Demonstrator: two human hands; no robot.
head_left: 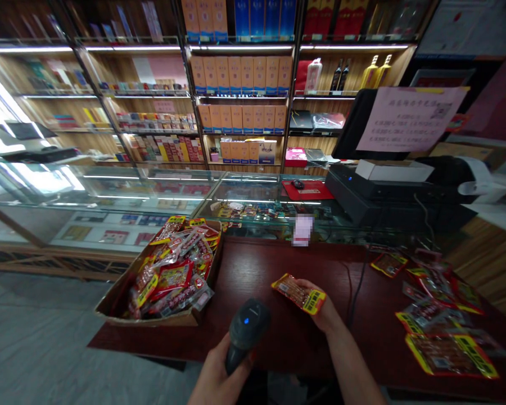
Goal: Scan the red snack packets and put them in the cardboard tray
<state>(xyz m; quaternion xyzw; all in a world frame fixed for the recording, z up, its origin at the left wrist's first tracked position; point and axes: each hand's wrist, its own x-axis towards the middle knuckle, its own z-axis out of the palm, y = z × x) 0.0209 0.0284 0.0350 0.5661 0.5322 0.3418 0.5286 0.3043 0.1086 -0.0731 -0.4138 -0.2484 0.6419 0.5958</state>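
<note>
My left hand [227, 363] is wrapped round the handle of a dark barcode scanner [249, 323], on which a small blue light glows. To its right, my right hand [314, 304] grips a red and yellow snack packet [293, 292] just above the table, tilted with its printed side up. The fingers are partly hidden behind the packet. At the left stands an open cardboard box [168, 322] heaped with similar snack packets. Several more packets [449, 354] lie loose on the table's right side.
The dark red wooden table [253, 264] meets a glass display counter [160, 194] at the back. A monitor [348, 126] with a paper notice and a black cash drawer [383, 197] stand at right. A cable [356, 281] crosses the tabletop. Stocked shelves [240, 95] line the wall.
</note>
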